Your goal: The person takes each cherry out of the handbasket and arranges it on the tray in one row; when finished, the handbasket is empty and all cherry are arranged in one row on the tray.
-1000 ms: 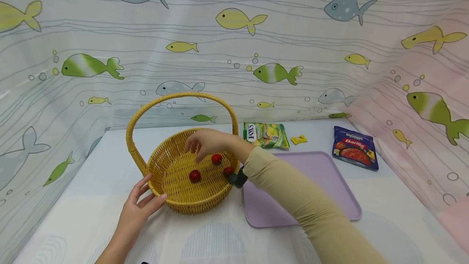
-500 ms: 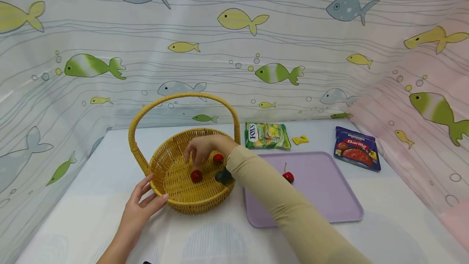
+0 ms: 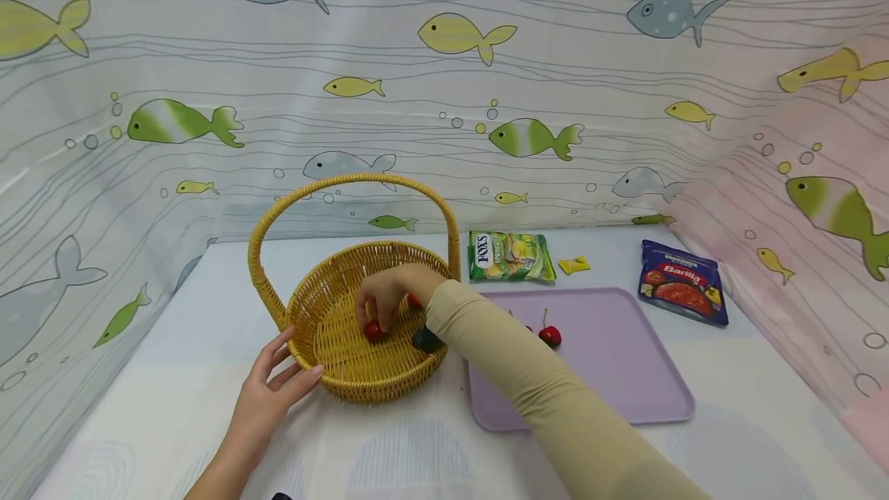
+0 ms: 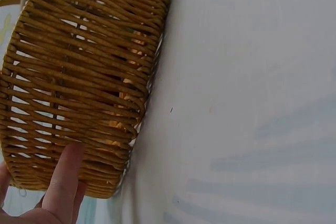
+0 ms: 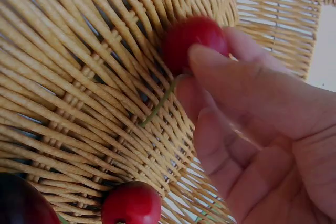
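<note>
A round wicker basket with a tall arched handle stands left of centre. Inside it, my right hand pinches a red cherry between thumb and fingers. The right wrist view shows this cherry close up, its green stem lying against the weave. A second cherry and a darker one lie nearby in the basket. Outside, my left hand rests against the basket's near left rim with its fingers spread. One straight finger touches the woven wall in the left wrist view.
Right of the basket lies a lilac tray bearing a stemmed cherry and another partly hidden by my sleeve. Behind it are a green Fox's candy bag and a small yellow wrapped candy. A Barilla sauce pouch lies far right.
My right hand has come down onto the cherry in the basket and now pinches it. The right forearm has swung left, uncovering cherries on the tray. My left hand stays at the rim.
</note>
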`<state>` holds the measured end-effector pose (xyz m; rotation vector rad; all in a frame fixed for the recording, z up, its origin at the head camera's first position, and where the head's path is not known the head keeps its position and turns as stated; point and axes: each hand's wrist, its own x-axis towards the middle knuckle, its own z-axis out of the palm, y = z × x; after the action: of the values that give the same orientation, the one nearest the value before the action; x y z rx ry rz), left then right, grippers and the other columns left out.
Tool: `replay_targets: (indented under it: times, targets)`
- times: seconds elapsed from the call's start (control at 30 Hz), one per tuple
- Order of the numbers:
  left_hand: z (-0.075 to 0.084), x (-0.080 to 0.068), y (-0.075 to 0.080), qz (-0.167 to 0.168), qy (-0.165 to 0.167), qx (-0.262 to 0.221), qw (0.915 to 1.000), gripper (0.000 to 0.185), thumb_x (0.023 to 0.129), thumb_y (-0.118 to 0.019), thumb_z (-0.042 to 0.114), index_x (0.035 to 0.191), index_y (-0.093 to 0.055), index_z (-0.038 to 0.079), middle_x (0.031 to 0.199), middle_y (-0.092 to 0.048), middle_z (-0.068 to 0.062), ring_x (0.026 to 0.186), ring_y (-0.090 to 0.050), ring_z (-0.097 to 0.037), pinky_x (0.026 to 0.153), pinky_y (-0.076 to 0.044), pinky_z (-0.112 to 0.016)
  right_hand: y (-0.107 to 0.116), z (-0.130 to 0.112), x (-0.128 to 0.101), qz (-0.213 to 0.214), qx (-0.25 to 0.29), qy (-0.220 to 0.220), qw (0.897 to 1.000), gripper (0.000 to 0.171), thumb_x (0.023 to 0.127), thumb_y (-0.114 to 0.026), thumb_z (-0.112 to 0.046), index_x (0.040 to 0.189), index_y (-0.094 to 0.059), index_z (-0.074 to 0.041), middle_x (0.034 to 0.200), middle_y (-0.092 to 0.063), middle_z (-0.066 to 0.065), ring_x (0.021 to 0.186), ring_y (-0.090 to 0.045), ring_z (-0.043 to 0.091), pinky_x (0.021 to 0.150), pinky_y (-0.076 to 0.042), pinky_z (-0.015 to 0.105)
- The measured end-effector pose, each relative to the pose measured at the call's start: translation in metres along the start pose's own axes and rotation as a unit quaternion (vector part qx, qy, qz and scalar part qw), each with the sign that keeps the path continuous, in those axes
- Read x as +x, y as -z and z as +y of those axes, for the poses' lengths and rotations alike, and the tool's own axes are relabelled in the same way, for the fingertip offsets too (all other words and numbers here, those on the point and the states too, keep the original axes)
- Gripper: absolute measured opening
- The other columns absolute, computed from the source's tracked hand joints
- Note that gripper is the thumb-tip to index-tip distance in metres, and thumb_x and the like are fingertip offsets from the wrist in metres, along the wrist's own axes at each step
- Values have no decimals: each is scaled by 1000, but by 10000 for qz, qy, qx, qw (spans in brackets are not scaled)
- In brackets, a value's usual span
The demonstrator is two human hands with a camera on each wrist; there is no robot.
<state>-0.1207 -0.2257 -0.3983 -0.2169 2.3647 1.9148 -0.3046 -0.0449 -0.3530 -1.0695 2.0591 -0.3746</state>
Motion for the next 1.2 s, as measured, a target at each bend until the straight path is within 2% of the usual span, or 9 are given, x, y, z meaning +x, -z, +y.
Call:
replay_targets:
  times: [0.13,0.27,0.37,0.5,0.67,0.8,0.93,1.1,1.2]
  targets:
    - [0,-1,0,11,0,16,10000,81,88,-66,24,150,-14,25,150,-13,-17,131,-30,-34,82,-46,-20,0,-4,2,116,-221,144,9996,35,77,-70,10,106,-68,-8,103,-62,3,92,-59,12,69,-51,20]
    - [0,-1,0,29,-46,8,10000,81,88,-66,24,150,-14,24,150,-14,-17,131,-30,-34,81,-45,-19,0,-5,5,129,-580,215,9980,30,77,-73,2,105,-69,-10,99,-63,-1,91,-58,9,72,-49,18]
    - [0,-1,0,39,-95,30,9999,80,89,-66,23,150,-15,24,150,-14,-18,131,-31,-35,82,-45,-20,-1,-6,7,153,-957,275,9949,30,78,-73,2,104,-70,-12,98,-63,-4,92,-57,7,74,-47,17]
    - [1,-2,-1,52,-104,76,9999,80,89,-66,23,150,-14,24,149,-14,-19,131,-31,-35,85,-46,-24,-3,-9,8,50,-1121,213,9935,33,78,-73,3,106,-70,-14,99,-62,-6,94,-56,6,76,-46,16]
    - [3,-3,-1,58,-107,94,9999,80,89,-66,23,150,-14,23,149,-14,-19,130,-31,-36,87,-47,-28,-4,-11,7,-7,-1044,134,9944,34,77,-73,3,106,-69,-14,101,-62,-6,96,-56,6,77,-45,16]
    - [4,-4,-2,49,-112,109,9999,80,89,-66,23,150,-14,22,149,-15,-20,130,-31,-36,88,-47,-29,-5,-11,7,125,-965,269,9949,34,77,-73,6,104,-69,-14,100,-62,-6,97,-55,7,76,-46,16]
    - [4,-3,-1,48,-102,105,9999,81,89,-66,23,150,-14,23,149,-15,-19,131,-31,-35,87,-46,-28,-4,-11,6,349,-920,327,9946,35,77,-71,7,104,-68,-15,100,-60,-4,92,-55,9,70,-47,18]
    - [3,-3,-1,69,-93,70,9999,80,88,-66,23,150,-15,23,149,-15,-19,130,-32,-34,85,-46,-24,-4,-13,5,112,-641,-91,9978,38,77,-77,-5,111,-63,-14,101,-58,0,85,-57,12,66,-50,23]
    - [3,-2,-1,63,-97,56,9999,80,88,-66,23,150,-15,23,149,-15,-18,131,-32,-34,85,-46,-24,-6,-14,4,-98,-435,-318,9985,40,76,-77,-4,112,-63,-13,103,-57,2,86,-57,13,67,-52,24]
